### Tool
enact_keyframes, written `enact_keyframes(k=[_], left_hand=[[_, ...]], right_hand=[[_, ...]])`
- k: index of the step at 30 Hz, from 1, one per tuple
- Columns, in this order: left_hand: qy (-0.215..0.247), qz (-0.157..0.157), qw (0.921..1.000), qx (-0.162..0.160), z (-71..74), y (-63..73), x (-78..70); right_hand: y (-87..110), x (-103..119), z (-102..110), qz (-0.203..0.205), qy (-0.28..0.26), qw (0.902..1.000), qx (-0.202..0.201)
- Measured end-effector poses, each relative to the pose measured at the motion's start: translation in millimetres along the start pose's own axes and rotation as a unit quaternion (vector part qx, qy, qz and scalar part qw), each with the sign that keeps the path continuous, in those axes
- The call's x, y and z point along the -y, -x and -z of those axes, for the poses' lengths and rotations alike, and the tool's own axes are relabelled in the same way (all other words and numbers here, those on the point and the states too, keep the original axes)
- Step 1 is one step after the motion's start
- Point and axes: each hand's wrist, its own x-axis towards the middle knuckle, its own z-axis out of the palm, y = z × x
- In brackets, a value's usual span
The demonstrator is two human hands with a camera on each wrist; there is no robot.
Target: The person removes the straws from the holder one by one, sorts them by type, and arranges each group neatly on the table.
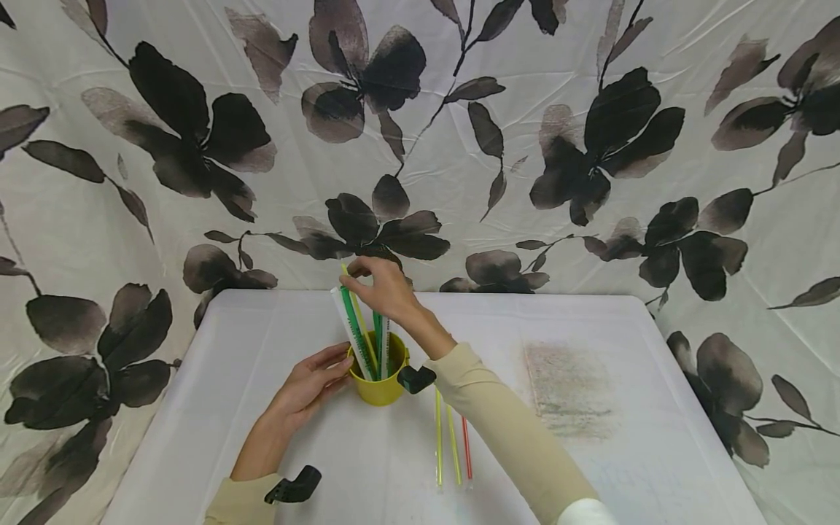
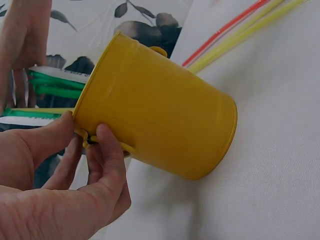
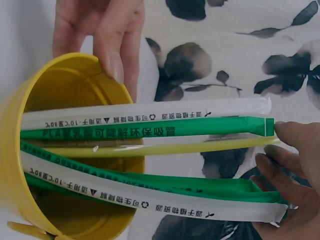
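Note:
A small yellow bucket (image 1: 379, 394) stands on the table, holding several paper-wrapped straws and a yellow straw (image 3: 195, 148). Green wrappers (image 3: 215, 126) and white wrappers (image 3: 210, 109) with printed characters lean out over its rim. My left hand (image 1: 310, 386) grips the bucket at its rim, thumb and fingers by the handle's ear (image 2: 89, 139). Above the bucket, my right hand (image 1: 386, 292) pinches the top end of the yellow straw between thumb and finger. Its other fingers are close to the wrapped straws' ends in the right wrist view.
Two yellow straws (image 1: 439, 452) and a red straw (image 1: 467, 452) in clear wrap lie on the table in front of the bucket, partly under my right forearm. A faded rectangular stain (image 1: 567, 390) marks the white tablecloth (image 1: 663, 467) on the right. Floral fabric (image 1: 512, 44) hangs behind.

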Motion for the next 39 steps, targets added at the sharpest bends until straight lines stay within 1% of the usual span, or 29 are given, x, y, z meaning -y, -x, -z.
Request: enact_keyframes(k=[5,8,15,20,24,28,35,39], left_hand=[[0.0,0.0,1.0,-0.001,-0.8,-0.2,0.1],[-0.002,-0.001,1.0,0.002,-1.3,-0.5,0.2],[-0.003,-0.002,1.0,0.006,-1.8,-1.4,1.1],[-0.003,-0.003,1.0,0.006,-1.2,-1.8,1.7],[-0.001,-0.006,1.0,0.007,-0.2,-2.1,2.6],[0.0,-0.006,1.0,0.006,0.8,-2.3,3.2],[0.006,-0.006,1.0,0.005,1.2,-2.5,3.1],[-0.001,-0.004,1.0,0.004,0.9,-1.4,2.6]], right_hand=[[-0.8,0,-1,0.0,0.008,0.9998,0.017],[-0.8,0,1,0.006,0.003,0.9999,0.015],[3.9,0,10,0.009,-0.034,0.9993,-0.011],[8.1,-2,19,0.015,-0.076,0.9964,-0.035],[10.5,-1,26,0.025,-0.116,0.9914,-0.055],[13.2,1,33,0.03,-0.159,0.9835,-0.081],[14.9,4,44,0.034,-0.18,0.9736,-0.136],[15.7,5,50,0.038,-0.211,0.9644,-0.155]])
